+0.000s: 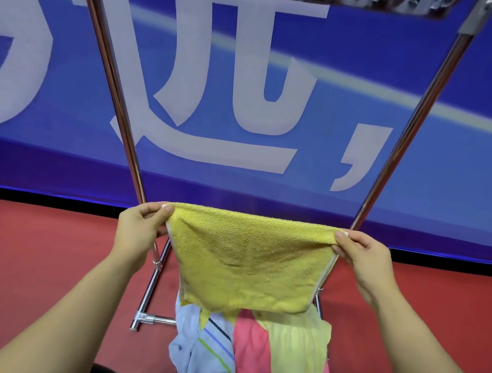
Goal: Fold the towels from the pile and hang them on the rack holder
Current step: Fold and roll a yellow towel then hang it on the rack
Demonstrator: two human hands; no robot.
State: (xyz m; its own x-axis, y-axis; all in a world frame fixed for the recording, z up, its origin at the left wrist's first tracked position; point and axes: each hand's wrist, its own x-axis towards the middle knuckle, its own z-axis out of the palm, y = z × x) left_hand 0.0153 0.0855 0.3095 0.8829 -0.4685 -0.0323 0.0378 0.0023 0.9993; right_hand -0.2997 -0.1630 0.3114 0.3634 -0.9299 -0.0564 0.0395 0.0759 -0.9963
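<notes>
We hold the yellow towel [245,260] stretched in the air in front of the metal rack [117,90], between its two slanted poles and below its top bar. Our left hand [137,228] pinches the towel's upper left corner between thumb and curled fingers, and our right hand [363,258] pinches the upper right corner the same way. The towel hangs doubled, its lower edge sagging towards us. Directly beneath it, at the foot of the rack, lies the pile of towels [249,348] on the red floor [29,252]: a pale blue striped one, a pink one and a light yellow one. Behind the rack stands a blue banner [427,165] with large white characters.
</notes>
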